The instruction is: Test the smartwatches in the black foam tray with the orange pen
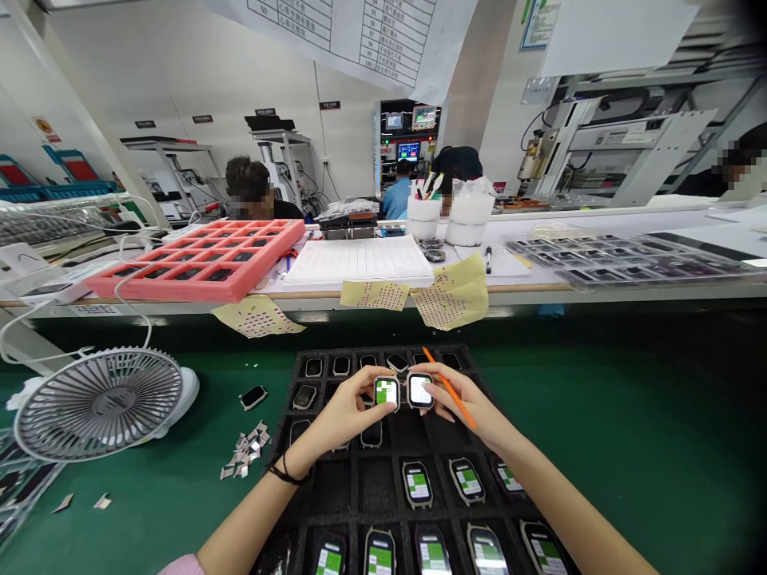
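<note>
White desk fan (99, 403): at far left on the green bench mat (605, 431), its cord looping up toward the far bench. Pink foam tray (197, 263): on the far bench, black items in its cells. Foil scraps (244, 451): a loose pile beside the fan; a stray scrap could work its way into the nearby cells. Loose smartwatch (253, 397): lying on the mat outside the tray, exposed to a knock from a sleeve or elbow.

Black foam tray (375, 483): centre of the mat, rows of watches in its cells, some cells vacant. Left hand (341, 415): closed in a pinch, thumb and fingers holding a green-and-white-screened watch (387, 393) above the tray. Right hand (461, 403): fingers curled, holding a white-screened watch (420, 391) at its edge, with an orange stylus or pencil (451, 398) lying along the fingers.

Risks: the two watches are almost touching, so a slight slip could scuff their cases or screens. The orange tip runs close by and could mark a screen. A weakened pinch could drop either watch onto those in the tray.
</note>
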Motion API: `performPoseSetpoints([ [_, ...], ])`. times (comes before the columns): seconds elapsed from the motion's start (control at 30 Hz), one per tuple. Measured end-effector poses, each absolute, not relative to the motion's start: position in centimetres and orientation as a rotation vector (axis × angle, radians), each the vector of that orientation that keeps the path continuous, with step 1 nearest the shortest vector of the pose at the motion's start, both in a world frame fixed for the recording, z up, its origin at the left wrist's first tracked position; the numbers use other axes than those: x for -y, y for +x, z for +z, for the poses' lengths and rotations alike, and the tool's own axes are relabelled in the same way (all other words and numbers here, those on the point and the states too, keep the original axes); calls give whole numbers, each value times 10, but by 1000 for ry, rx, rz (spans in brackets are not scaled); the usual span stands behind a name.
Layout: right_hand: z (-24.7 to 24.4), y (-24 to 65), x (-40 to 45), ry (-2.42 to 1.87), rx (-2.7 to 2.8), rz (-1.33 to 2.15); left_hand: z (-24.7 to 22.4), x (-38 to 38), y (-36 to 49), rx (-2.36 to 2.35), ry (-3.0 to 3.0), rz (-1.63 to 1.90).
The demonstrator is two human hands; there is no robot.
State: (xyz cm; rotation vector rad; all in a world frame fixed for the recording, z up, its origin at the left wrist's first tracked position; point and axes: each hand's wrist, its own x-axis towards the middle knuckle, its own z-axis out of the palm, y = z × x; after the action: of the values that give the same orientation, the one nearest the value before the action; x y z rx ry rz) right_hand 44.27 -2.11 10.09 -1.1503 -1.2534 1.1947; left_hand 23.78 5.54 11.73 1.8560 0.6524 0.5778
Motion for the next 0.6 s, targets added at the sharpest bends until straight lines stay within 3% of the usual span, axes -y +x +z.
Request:
performPoseSetpoints([
  [0.6, 101, 438, 20, -1194, 1200, 1108, 109, -58, 239, -621, 1723, 654],
])
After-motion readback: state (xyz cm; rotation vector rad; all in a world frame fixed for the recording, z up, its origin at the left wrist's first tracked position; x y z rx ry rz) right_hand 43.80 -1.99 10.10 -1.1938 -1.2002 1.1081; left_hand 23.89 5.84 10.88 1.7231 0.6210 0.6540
